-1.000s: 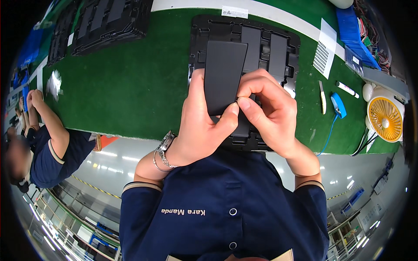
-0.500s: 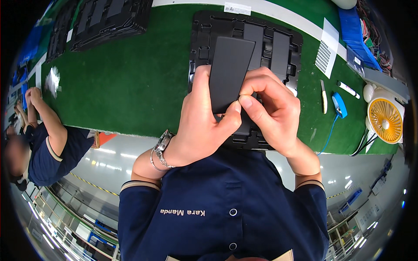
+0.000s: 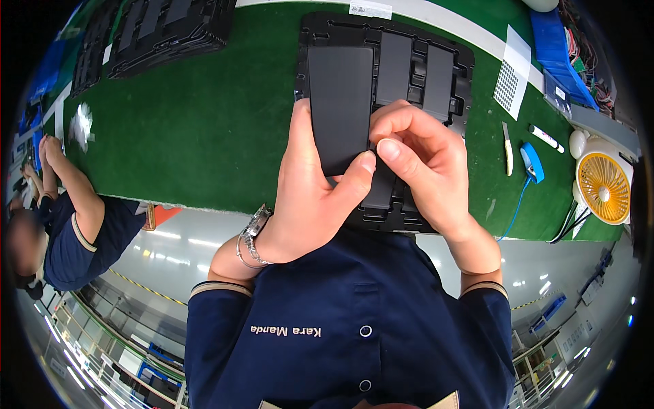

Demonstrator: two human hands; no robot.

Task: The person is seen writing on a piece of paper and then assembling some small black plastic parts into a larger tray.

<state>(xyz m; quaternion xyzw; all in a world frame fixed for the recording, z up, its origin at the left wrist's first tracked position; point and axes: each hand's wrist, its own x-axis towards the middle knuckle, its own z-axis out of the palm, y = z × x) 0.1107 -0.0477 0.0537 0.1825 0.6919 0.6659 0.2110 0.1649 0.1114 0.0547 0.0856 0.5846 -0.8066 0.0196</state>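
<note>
A flat, black rectangular block (image 3: 343,102) is held up in my left hand (image 3: 310,184), with the thumb on its lower right corner and the other fingers behind it. My right hand (image 3: 429,163) is at that block's right edge, index finger and thumb bent close together. Whatever lies between those two fingertips is too small or too hidden to make out. Beneath both hands lies a black moulded plastic tray (image 3: 465,68) with similar dark blocks (image 3: 437,80) in its compartments. The held block hides the tray's left part.
Stacked black trays (image 3: 170,41) stand at the far left of the green table (image 3: 184,136). On the right are a sticker sheet (image 3: 512,75), a knife (image 3: 507,150), a marker (image 3: 546,138), a blue wrist strap (image 3: 531,163) and a fan (image 3: 603,187). A co-worker (image 3: 88,225) is at the left.
The block has turned its broad face more squarely upward and shifted slightly left with my left hand. My right thumb and fingertips have parted slightly from my left thumb.
</note>
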